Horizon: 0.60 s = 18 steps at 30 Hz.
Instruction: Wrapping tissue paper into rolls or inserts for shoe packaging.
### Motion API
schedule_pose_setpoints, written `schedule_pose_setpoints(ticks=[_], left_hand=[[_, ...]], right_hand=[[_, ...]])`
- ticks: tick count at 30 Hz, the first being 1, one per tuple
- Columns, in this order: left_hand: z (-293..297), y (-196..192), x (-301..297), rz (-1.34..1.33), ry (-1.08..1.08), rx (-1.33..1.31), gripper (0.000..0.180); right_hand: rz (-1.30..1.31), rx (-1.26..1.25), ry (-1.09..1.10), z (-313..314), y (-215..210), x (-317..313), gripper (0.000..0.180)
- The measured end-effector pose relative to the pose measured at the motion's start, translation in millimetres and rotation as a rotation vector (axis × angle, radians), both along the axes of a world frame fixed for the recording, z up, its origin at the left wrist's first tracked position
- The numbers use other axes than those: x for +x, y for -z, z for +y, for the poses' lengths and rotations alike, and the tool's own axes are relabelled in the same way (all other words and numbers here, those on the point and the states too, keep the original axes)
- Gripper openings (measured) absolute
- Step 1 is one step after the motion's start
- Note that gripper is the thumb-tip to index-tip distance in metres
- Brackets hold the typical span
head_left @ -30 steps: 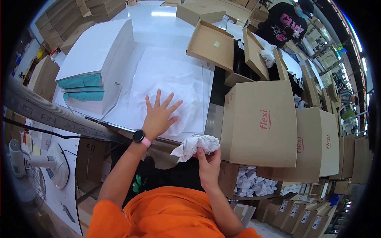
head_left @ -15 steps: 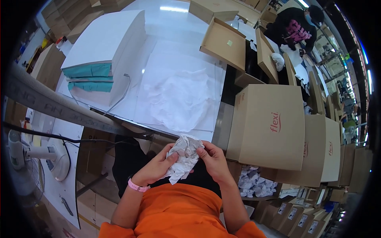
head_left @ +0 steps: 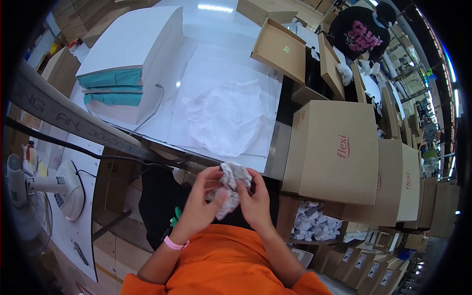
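Both my hands hold a crumpled wad of white paper (head_left: 231, 187) close to my chest, below the table's near edge. My left hand (head_left: 204, 196) grips it from the left, a pink band on that wrist. My right hand (head_left: 255, 199) grips it from the right. On the white table (head_left: 206, 29) in front of me lies a creased sheet of white tissue paper (head_left: 228, 118) on flat white sheets.
A stack of white and teal boxes (head_left: 125, 73) stands at the table's left. Closed brown cartons (head_left: 339, 152) crowd my right, with open cartons (head_left: 282, 49) behind. A bin of crumpled paper wads (head_left: 312, 223) sits below. A fan (head_left: 29, 196) stands left. A person in black (head_left: 359, 32) works beyond.
My left hand left the tissue sheet on the table and came down to join my right hand on the paper wad, which both hands now squeeze together.
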<state>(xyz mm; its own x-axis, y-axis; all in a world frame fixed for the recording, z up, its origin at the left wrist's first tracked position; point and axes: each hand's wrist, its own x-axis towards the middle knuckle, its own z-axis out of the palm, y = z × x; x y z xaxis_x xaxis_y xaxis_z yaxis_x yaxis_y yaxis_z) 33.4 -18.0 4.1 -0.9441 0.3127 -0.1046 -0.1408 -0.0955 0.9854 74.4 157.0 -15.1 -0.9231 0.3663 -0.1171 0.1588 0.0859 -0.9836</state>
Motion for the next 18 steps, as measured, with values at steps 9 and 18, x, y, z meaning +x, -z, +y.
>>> schedule_pose_setpoints(ticks=[9, 18], left_hand=[[-19, 32, -8, -0.146, 0.155, -0.100, 0.065], [-11, -16, 3, -0.117, -0.003, -0.179, 0.042]], right_hand=[[-0.126, -0.080, -0.184, 6, -21, 14, 0.030], [-0.128, -0.345, 0.021, 1, -5, 6, 0.027]])
